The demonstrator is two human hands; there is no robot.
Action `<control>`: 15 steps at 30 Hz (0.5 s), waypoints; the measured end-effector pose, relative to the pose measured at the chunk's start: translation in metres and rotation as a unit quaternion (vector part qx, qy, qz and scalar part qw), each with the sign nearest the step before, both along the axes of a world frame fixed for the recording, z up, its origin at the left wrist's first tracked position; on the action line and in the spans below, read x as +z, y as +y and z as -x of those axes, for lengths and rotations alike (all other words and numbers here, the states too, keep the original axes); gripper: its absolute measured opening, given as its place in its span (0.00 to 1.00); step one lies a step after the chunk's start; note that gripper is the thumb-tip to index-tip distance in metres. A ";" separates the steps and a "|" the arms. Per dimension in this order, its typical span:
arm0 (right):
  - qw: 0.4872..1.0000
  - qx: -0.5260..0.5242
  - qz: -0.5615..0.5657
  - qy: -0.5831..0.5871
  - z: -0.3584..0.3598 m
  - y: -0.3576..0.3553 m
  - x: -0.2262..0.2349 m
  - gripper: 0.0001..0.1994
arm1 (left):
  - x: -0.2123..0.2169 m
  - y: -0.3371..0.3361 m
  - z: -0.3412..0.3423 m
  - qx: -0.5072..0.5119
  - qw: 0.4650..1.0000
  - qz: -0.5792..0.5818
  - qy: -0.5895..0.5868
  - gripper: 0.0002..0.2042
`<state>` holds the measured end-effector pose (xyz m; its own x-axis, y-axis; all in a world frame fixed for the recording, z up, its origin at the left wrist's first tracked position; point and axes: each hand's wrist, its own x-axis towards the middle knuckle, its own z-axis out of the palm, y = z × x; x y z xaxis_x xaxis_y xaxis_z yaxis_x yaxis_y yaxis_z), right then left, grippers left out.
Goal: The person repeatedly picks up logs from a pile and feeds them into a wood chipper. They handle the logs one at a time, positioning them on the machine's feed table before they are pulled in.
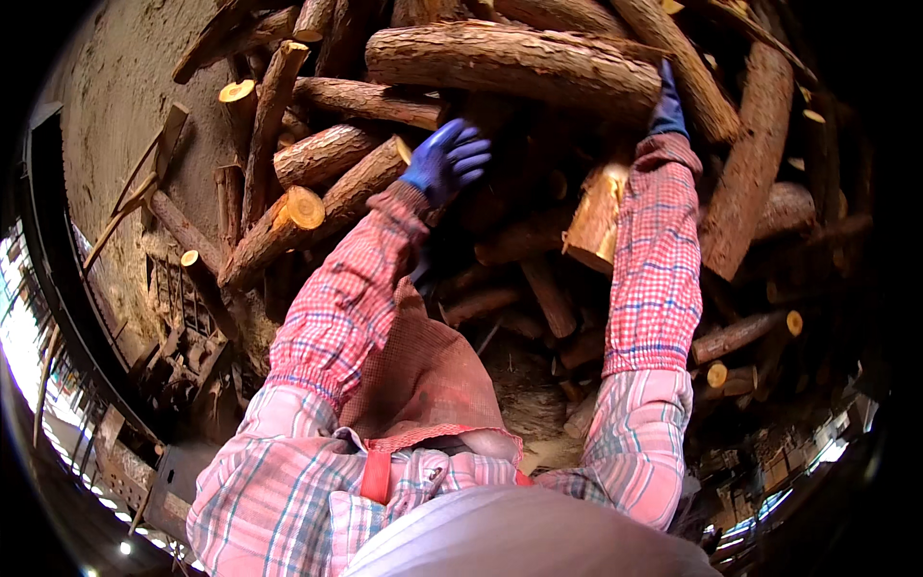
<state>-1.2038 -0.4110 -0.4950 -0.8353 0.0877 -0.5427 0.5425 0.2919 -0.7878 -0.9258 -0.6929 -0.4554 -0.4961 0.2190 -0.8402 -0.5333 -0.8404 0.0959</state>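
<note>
- Far L, a cut log point(277, 237) w/ a pale round end is slanting, near the L hand point(447, 162) but lower.
- L hand, blue-gloved, is hovering open, fingers loosely spread, holding nothing I'm seeing; it's hanging below the L half of the big log point(519, 65), apart from it in view.
- Big log is lying across the top, farther out than the L hand; its long axis is running L–R, R end dipping a bit.
- Split log point(598, 216), pale-faced, is sitting under the big log's R part.
- R hand point(669, 106) is resting right at the big log's R end, so it's the nearer one; a finger's pointing up along that end. Can't tell if it's gripping, b/c most fingers are hidden.
- Far R, a thick log point(752, 163) is leaning, well clear of the L hand.
</note>
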 end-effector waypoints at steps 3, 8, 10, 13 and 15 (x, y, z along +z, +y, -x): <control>0.993 -0.046 0.107 -0.028 -0.001 -0.027 0.009 0.23 | -0.012 0.008 0.046 0.044 0.997 0.026 -0.058 0.33; 0.980 0.078 0.169 0.071 -0.084 -0.030 0.048 0.24 | -0.039 0.014 0.085 0.241 0.967 -0.085 0.006 0.37; 0.962 0.191 0.045 0.188 -0.160 -0.075 0.086 0.26 | -0.053 -0.005 0.064 0.296 0.955 0.013 0.014 0.34; 0.924 0.187 -0.104 0.317 -0.276 -0.145 0.156 0.25 | -0.083 -0.047 -0.022 0.295 0.928 0.133 0.182 0.29; 0.928 0.173 -0.019 0.328 -0.336 -0.149 0.187 0.20 | -0.034 -0.038 -0.065 0.206 0.960 0.173 0.073 0.28</control>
<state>-0.8675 -0.5595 -0.3076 -0.9666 -0.2396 0.0911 -0.1826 0.3941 -0.9007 -0.8611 -0.7312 -0.4899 -0.5994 -0.3004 -0.7420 -0.1220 -0.8818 0.4556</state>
